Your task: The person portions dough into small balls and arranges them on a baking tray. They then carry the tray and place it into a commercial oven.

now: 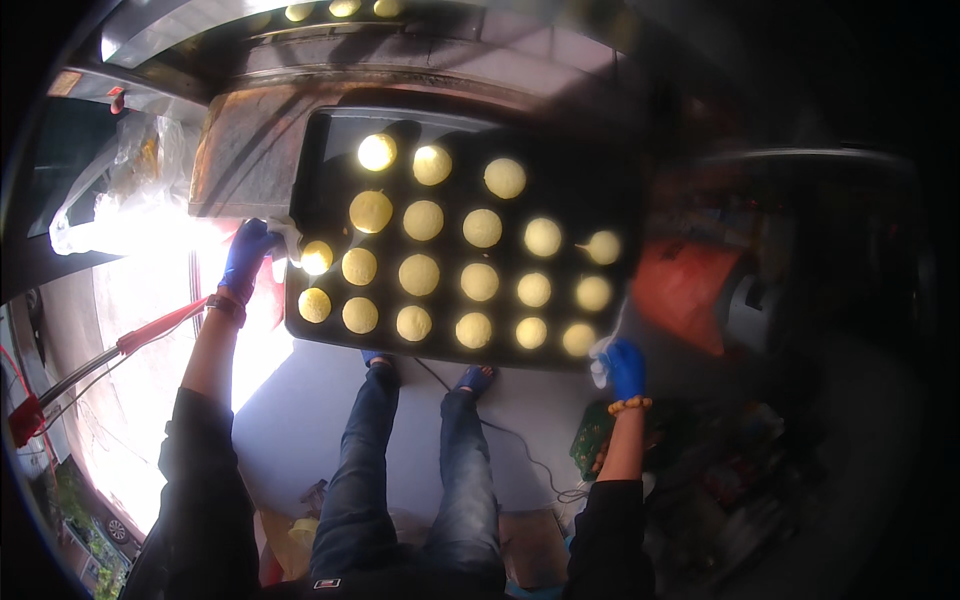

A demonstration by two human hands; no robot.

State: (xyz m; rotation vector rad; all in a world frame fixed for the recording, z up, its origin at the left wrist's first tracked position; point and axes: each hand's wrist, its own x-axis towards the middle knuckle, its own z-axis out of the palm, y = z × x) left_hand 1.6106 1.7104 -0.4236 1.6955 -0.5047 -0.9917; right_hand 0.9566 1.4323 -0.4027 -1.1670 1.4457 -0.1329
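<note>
A large black baking tray (450,345) spans the space before me, over a worn tabletop at its far left part. Several round, pale yellow pieces of dough or buns (480,281) lie on it in rough rows, with fewer at the far side. My left hand (251,251), in a blue glove, grips the tray's left edge through a white cloth (286,234). My right hand (624,367), also blue-gloved, holds the near right corner with another white cloth (600,358). Fingers under the rim are partly hidden.
A worn tabletop (240,150) lies beyond the tray's left side. Clear plastic bags (142,180) hang at the left, above a red and metal pole (120,349). A dark cable (525,446) runs over the floor near my feet. An orange-red object (684,289) stands at right.
</note>
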